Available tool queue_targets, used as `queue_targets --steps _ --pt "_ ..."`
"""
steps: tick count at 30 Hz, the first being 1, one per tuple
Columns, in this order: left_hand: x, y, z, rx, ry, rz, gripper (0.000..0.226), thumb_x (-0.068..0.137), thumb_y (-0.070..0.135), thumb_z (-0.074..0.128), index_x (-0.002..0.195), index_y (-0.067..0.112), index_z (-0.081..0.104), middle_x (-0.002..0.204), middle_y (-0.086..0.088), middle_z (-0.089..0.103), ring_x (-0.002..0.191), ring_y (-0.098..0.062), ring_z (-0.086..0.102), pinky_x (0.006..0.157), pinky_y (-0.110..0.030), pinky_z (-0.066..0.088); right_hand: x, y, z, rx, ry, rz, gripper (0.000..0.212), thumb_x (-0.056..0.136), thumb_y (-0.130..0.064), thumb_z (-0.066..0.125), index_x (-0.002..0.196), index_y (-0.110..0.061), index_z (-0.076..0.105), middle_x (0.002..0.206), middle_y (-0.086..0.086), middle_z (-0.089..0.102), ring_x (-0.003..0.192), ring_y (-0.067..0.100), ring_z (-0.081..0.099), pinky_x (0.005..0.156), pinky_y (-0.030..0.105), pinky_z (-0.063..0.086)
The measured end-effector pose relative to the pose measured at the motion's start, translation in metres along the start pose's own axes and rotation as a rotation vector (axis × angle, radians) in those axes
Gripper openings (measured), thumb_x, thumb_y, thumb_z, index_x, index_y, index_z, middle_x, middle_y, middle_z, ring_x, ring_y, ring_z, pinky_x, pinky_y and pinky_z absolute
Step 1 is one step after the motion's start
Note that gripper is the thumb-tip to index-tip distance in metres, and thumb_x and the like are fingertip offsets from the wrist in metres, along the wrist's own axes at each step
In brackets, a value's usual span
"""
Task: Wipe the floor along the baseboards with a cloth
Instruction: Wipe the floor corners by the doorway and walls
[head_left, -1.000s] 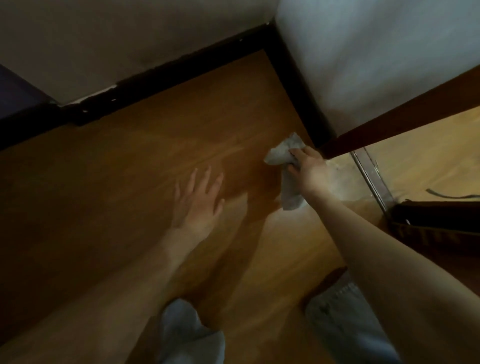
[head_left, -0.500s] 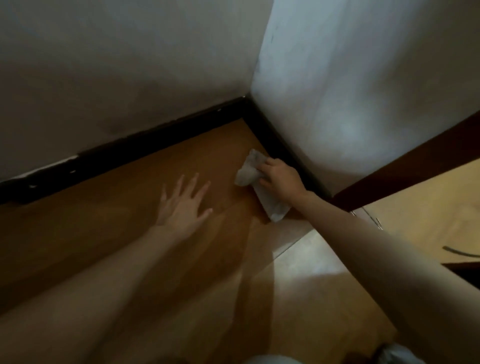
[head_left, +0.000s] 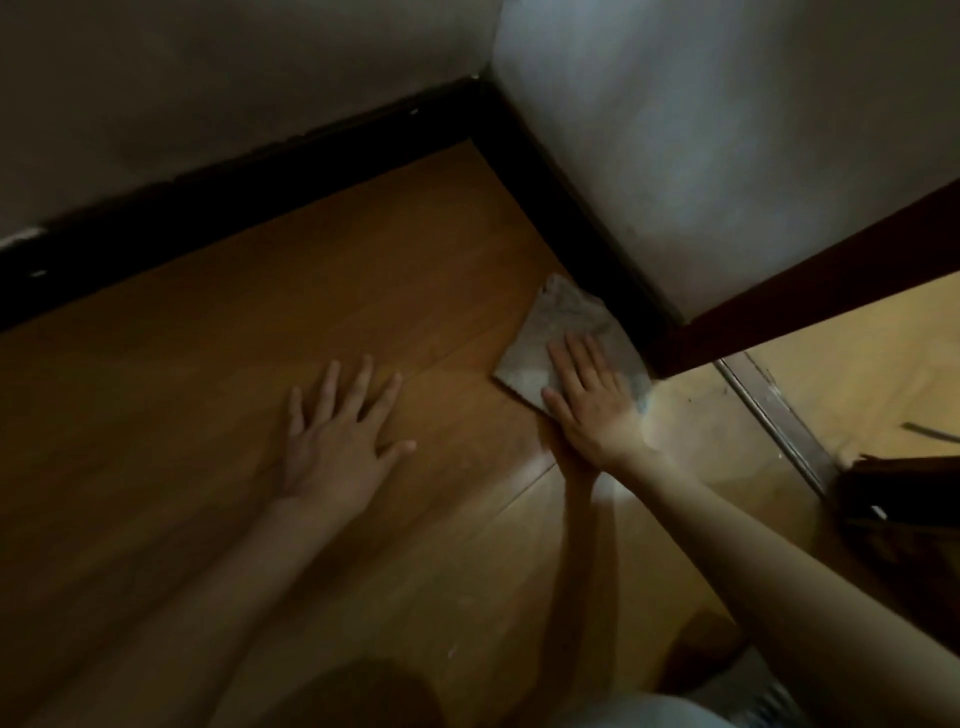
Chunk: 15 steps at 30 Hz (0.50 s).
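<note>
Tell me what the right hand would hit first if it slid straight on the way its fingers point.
Most likely the dark baseboard under the right-hand wall. The right hand lies flat on the cloth, fingers pointing up along the floor towards it, though the angle is hard to judge.

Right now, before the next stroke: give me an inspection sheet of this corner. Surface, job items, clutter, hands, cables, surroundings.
Surface: wooden floor, dim at left, lit patch with pale specks near the doorway.
Job's things: grey cloth spread flat on the floor, its far edge against the dark baseboard of the right wall.
Clutter: dark object at the right edge, too dim to identify.
Hands: right hand presses flat on the cloth, fingers straight; left hand flat on bare floor, fingers spread, apart from the cloth.
Cables: thin dark strip on the floor beyond the threshold; cannot tell if it is a cable.
Surroundings: two walls meeting in a corner, dark door frame, metal threshold strip.
</note>
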<state>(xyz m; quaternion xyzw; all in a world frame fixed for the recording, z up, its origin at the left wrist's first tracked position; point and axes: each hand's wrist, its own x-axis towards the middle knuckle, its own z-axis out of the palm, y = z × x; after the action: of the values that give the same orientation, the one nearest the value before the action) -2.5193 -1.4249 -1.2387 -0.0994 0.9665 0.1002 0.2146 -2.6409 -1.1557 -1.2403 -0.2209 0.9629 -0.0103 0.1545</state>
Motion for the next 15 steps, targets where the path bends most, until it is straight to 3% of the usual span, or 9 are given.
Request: queue_targets --steps 4,8,12,15 --pt "0.001 0.001 -0.001 0.031 -0.028 -0.006 0.073 0.092 0.071 0.024 0.149 0.045 -0.014 0.158 0.011 -0.026 0.147 -0.022 -0.021 0.118 -0.053 -0.003 0.060 -0.006 -0.010 0.020 0.029 -0.017 0.063 0.101 -0.054 0.021 0.154 -0.025 0.003 0.162 0.006 0.001 0.149 0.021 -0.006 0.117 0.032 -0.005" --pt "0.002 0.000 -0.001 0.034 -0.029 0.004 0.073 0.091 0.071 0.023 0.149 0.045 -0.015 0.158 0.010 -0.027 0.146 -0.023 -0.022 0.118 -0.054 -0.002 0.103 -0.010 -0.019 0.025 0.047 -0.028 0.065 0.099 -0.059 0.024 0.154 -0.031 0.004 0.163 0.001 0.003 0.149 0.018 0.001 0.119 0.039 0.008" --pt "0.000 0.000 0.000 0.023 -0.033 0.005 0.073 0.092 0.070 0.023 0.149 0.045 -0.014 0.157 0.011 -0.028 0.146 -0.023 -0.023 0.118 -0.054 -0.003 0.042 0.014 -0.007 0.023 0.069 -0.025 0.066 0.097 -0.062 0.017 0.154 -0.031 0.006 0.162 0.003 0.006 0.149 0.018 0.003 0.121 0.040 0.011" --pt "0.002 0.001 -0.001 0.022 -0.049 0.000 0.073 0.092 0.070 0.022 0.149 0.045 -0.016 0.157 0.011 -0.029 0.146 -0.023 -0.024 0.118 -0.054 -0.003 -0.016 0.027 0.001 0.044 0.054 0.049 0.065 0.096 -0.062 0.015 0.154 -0.031 0.006 0.162 0.002 0.004 0.149 0.017 0.001 0.120 0.035 0.003"
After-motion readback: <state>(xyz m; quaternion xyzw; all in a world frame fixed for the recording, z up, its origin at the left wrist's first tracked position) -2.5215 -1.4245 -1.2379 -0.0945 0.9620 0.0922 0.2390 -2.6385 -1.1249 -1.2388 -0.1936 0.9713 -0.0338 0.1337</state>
